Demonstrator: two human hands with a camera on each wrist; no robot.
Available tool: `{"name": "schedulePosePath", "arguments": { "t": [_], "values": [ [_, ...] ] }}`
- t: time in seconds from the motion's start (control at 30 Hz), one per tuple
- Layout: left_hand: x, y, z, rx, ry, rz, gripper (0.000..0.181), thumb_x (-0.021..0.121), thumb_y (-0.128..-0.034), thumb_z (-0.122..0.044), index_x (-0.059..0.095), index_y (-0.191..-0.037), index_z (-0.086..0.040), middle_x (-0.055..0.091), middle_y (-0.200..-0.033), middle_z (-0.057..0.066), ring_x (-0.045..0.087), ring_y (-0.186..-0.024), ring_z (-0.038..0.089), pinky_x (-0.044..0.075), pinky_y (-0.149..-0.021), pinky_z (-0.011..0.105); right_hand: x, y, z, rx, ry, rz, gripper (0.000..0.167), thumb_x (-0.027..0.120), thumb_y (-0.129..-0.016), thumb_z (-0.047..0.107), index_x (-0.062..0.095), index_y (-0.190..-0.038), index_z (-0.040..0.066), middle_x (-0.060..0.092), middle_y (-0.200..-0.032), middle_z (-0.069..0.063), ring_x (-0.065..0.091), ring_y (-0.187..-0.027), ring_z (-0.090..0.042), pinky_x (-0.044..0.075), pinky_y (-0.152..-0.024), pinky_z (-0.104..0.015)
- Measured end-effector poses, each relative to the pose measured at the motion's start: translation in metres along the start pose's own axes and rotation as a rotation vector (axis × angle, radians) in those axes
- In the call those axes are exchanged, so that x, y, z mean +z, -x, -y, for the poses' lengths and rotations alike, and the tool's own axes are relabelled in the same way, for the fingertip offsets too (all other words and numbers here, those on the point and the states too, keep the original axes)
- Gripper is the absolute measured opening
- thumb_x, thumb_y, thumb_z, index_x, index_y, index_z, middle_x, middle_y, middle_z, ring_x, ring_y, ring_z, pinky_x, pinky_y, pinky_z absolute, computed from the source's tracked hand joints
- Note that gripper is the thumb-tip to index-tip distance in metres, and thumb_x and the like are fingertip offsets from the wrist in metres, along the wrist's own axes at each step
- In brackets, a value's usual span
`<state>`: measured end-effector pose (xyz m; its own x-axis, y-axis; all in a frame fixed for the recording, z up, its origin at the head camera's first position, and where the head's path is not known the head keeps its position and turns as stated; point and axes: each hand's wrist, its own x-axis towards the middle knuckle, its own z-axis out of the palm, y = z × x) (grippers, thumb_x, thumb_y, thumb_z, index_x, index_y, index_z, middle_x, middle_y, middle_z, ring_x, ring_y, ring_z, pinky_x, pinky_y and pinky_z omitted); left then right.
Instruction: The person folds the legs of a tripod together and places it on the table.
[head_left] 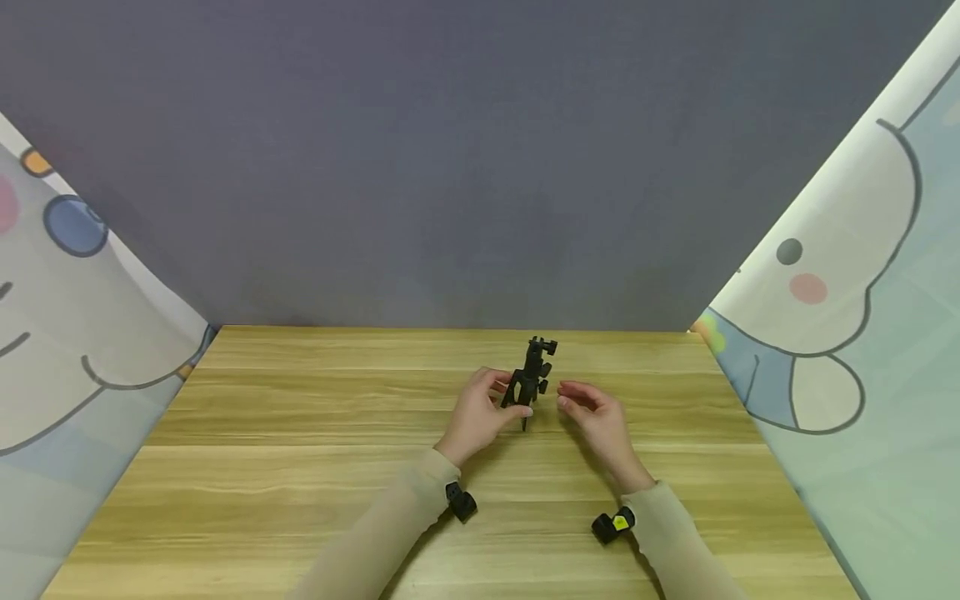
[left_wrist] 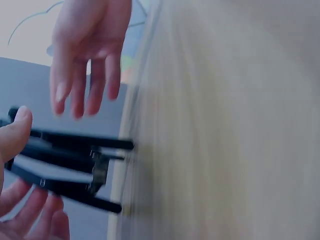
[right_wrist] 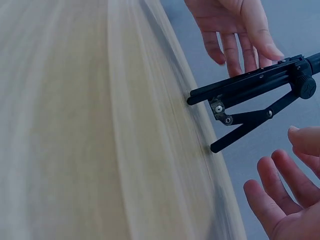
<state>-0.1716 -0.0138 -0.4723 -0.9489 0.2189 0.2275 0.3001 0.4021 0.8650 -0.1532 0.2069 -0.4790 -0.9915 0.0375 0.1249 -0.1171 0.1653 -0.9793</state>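
Your L hand holds a blk mini tripod betw. thumb & fingers. Your R hand, grip parted, is nearby.

tripod: between left hand and right hand | backdrop: behind table

Table: in front of you, yellow-brown wood grain, streaks run side to side
Grey backdrop: straight ahead of you, plain, meets table's far edge
Left panel: on your left, pale cartoon print, blue oval, pink patch
Right panel: on your right, white cartoon figure, pale green ground
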Motion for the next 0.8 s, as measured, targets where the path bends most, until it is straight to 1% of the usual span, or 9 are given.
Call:
{"name": "schedulePosePath", "arguments": {
  "t": [0.1,0.23,0.33,0.4,0.5,0.57,0.67,0.73,0.8],
  "values": [
    [0.008,0.001,-0.003,-0.002,-0.040,-0.036,0.057,0.089,-0.0770,-0.030,0.061,-0.121,-0.008,0.056,-0.109,0.001,0.058,-0.099,0.022,0.051,-0.080,0.032,0.002,0.000,0.000,0.009,-0.007,0.002,0.034,0.069,-0.090,-0.006,0.063,-0.123,-0.010,0.065,-0.118,-0.027,0.066,-0.102,-0.029,0.056,-0.084,-0.028],
    [0.013,0.001,-0.003,-0.004,-0.048,-0.082,0.052,0.089,-0.0770,-0.028,0.060,-0.115,-0.008,0.055,-0.106,0.000,0.057,-0.097,0.021,0.050,-0.080,0.032,0.004,0.000,-0.001,0.014,-0.020,0.007,0.034,0.069,-0.090,-0.005,0.063,-0.123,-0.009,0.064,-0.119,-0.027,0.065,-0.102,-0.027,0.056,-0.084,-0.028],
    [0.011,0.000,0.000,0.002,-0.042,-0.078,0.050,0.088,-0.0772,-0.026,0.060,-0.114,-0.009,0.055,-0.106,-0.001,0.057,-0.097,0.018,0.051,-0.081,0.032,0.005,0.000,-0.002,0.009,-0.027,0.020,0.035,0.069,-0.089,-0.006,0.062,-0.123,-0.010,0.064,-0.120,-0.028,0.065,-0.103,-0.030,0.056,-0.085,-0.029],
    [0.008,-0.001,0.002,0.016,-0.022,-0.046,0.050,0.087,-0.0788,-0.026,0.061,-0.117,-0.009,0.056,-0.108,-0.001,0.057,-0.099,0.017,0.052,-0.081,0.032,0.005,0.001,-0.002,0.019,-0.044,0.031,0.036,0.069,-0.089,-0.007,0.062,-0.124,-0.010,0.063,-0.120,-0.028,0.064,-0.105,-0.034,0.056,-0.086,-0.032],
    [0.000,-0.003,0.005,0.041,0.023,0.036,0.051,0.085,-0.0824,-0.027,0.060,-0.123,-0.008,0.057,-0.114,0.000,0.058,-0.105,0.020,0.053,-0.084,0.033,0.005,0.002,-0.001,0.043,-0.061,0.047,0.036,0.069,-0.088,-0.008,0.063,-0.124,-0.008,0.064,-0.122,-0.025,0.063,-0.107,-0.036,0.055,-0.088,-0.034],
    [-0.006,-0.004,0.007,0.058,0.075,0.104,0.050,0.082,-0.0853,-0.024,0.060,-0.127,-0.007,0.058,-0.119,0.004,0.058,-0.109,0.024,0.053,-0.087,0.037,0.006,0.003,-0.001,0.060,-0.065,0.053,0.036,0.070,-0.088,-0.007,0.063,-0.124,-0.007,0.064,-0.122,-0.023,0.063,-0.107,-0.034,0.055,-0.088,-0.034],
    [-0.013,-0.007,0.010,0.064,0.131,0.198,0.047,0.078,-0.0888,-0.019,0.059,-0.131,-0.010,0.058,-0.124,0.004,0.057,-0.116,0.025,0.051,-0.093,0.042,0.008,0.003,-0.001,0.069,-0.058,0.064,0.034,0.071,-0.088,-0.005,0.065,-0.121,-0.007,0.065,-0.121,-0.022,0.064,-0.105,-0.028,0.056,-0.086,-0.031],
    [-0.016,-0.009,0.012,0.059,0.168,0.249,0.045,0.076,-0.0908,-0.015,0.060,-0.133,-0.012,0.058,-0.127,0.002,0.056,-0.120,0.022,0.049,-0.097,0.043,0.011,0.003,-0.001,0.056,-0.028,0.067,0.031,0.073,-0.087,-0.003,0.068,-0.118,-0.006,0.067,-0.119,-0.021,0.065,-0.102,-0.024,0.056,-0.083,-0.029],
    [-0.018,-0.011,0.015,0.049,0.188,0.285,0.044,0.074,-0.0919,-0.014,0.060,-0.134,-0.014,0.058,-0.128,-0.002,0.055,-0.122,0.018,0.047,-0.101,0.042,0.013,0.003,0.000,0.037,0.012,0.077,0.026,0.074,-0.088,-0.001,0.070,-0.114,-0.005,0.068,-0.116,-0.019,0.066,-0.101,-0.021,0.056,-0.082,-0.027]
  ]
}}
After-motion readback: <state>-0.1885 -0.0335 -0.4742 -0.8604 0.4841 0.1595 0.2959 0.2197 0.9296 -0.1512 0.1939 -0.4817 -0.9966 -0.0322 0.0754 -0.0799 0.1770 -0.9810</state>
